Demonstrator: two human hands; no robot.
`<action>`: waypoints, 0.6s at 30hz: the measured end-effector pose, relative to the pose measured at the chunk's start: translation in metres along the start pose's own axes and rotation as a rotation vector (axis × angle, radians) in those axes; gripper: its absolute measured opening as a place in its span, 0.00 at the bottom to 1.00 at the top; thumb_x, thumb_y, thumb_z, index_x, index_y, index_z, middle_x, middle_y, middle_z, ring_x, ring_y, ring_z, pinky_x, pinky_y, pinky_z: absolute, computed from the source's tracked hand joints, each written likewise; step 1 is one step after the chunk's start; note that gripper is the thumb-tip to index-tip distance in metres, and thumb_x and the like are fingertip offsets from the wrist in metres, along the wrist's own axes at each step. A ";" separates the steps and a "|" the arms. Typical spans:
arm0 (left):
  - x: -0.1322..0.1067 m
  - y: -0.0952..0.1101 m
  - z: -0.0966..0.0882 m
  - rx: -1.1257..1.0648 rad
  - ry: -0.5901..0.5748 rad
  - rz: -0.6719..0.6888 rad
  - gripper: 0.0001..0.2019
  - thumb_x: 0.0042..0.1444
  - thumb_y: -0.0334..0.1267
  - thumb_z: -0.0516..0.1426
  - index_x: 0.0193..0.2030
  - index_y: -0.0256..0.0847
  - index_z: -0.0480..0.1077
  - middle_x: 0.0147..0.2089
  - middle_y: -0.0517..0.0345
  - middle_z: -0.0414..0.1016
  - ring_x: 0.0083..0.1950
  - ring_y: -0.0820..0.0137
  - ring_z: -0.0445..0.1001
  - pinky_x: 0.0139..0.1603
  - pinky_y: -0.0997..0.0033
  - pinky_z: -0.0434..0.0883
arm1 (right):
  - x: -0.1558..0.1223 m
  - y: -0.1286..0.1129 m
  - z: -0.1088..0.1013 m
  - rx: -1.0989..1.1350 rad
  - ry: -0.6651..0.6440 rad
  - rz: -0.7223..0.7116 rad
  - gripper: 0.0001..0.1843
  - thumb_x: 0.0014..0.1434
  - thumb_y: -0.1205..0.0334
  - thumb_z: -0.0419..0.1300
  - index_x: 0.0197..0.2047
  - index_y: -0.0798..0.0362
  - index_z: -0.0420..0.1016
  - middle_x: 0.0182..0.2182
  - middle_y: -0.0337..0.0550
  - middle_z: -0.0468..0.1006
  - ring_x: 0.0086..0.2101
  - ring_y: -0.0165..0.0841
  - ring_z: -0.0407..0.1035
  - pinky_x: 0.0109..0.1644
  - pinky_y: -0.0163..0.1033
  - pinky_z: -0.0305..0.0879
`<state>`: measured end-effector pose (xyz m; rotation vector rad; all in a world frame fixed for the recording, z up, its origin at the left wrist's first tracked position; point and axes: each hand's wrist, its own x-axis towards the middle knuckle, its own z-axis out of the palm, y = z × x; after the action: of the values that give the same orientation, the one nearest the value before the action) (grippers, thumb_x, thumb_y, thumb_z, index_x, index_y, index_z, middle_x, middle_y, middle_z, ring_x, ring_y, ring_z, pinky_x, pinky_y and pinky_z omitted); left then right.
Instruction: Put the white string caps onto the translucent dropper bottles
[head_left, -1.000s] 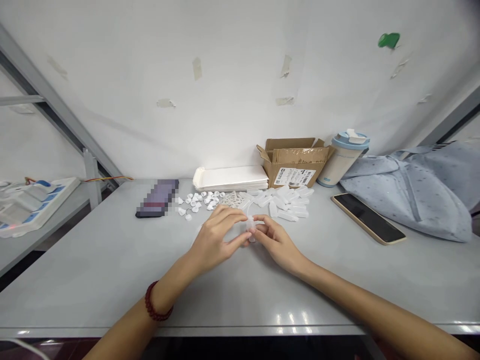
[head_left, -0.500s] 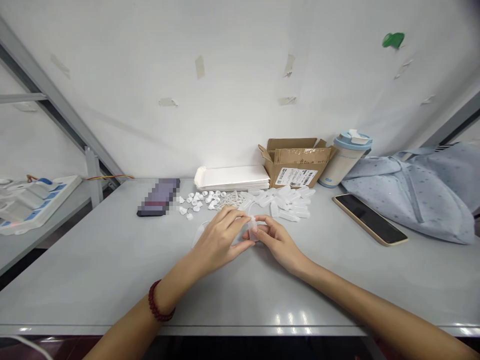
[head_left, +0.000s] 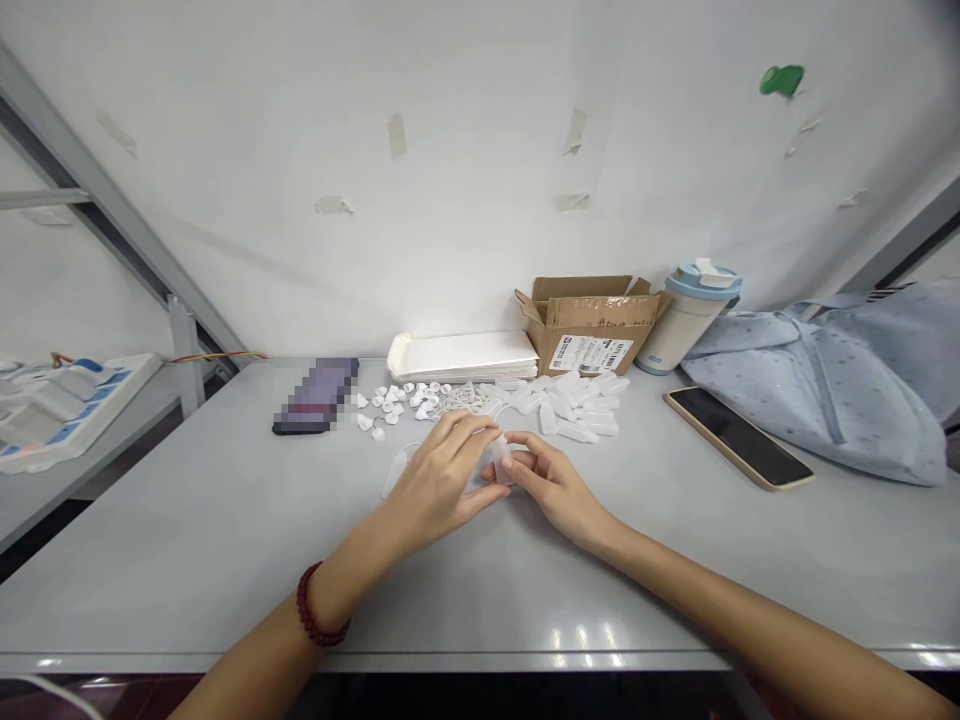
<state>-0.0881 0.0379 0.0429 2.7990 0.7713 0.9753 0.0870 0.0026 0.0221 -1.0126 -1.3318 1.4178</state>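
Both hands meet at the middle of the grey table (head_left: 187, 530). My left hand (head_left: 439, 480) and my right hand (head_left: 551, 482) pinch one small translucent plastic bottle (head_left: 501, 462) between their fingertips, held upright just above the table. A red bead bracelet (head_left: 313, 610) is on my left wrist. Beyond the hands lie a pile of small clear bottles (head_left: 574, 400), a scatter of small white caps (head_left: 401, 402) and a heap of thin white pieces (head_left: 465, 398). Another finished-looking bottle (head_left: 396, 470) lies left of my left hand.
At the back stand a stack of white trays (head_left: 461, 355), an open cardboard box (head_left: 592, 320) and a lidded cup (head_left: 686, 315). A dark phone (head_left: 315, 395) lies left, a second phone (head_left: 739, 435) right, beside a blue fabric bag (head_left: 825, 380). A power strip (head_left: 67, 400) sits far left.
The fingers of both hands have shifted slightly around the small bottle; the hands stay in the same spot. Nothing else on the table has moved.
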 end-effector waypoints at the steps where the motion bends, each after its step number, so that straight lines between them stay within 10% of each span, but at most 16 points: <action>1: 0.000 0.000 0.000 -0.004 -0.004 0.009 0.20 0.55 0.37 0.60 0.54 0.39 0.62 0.51 0.47 0.69 0.54 0.57 0.64 0.53 0.53 0.68 | 0.000 0.000 0.000 0.004 -0.006 0.003 0.22 0.58 0.49 0.58 0.50 0.54 0.62 0.34 0.45 0.80 0.36 0.34 0.74 0.45 0.42 0.66; 18: -0.003 -0.019 -0.045 -0.054 -0.398 -0.338 0.19 0.51 0.41 0.60 0.49 0.40 0.68 0.49 0.53 0.72 0.55 0.58 0.62 0.51 0.59 0.67 | -0.007 0.000 0.004 -0.560 -0.160 -0.209 0.25 0.60 0.59 0.56 0.60 0.54 0.62 0.57 0.53 0.68 0.52 0.40 0.66 0.52 0.47 0.67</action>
<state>-0.1257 0.0491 0.0727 2.5680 1.0811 0.3644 0.0852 -0.0051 0.0220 -1.0846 -1.9565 1.0012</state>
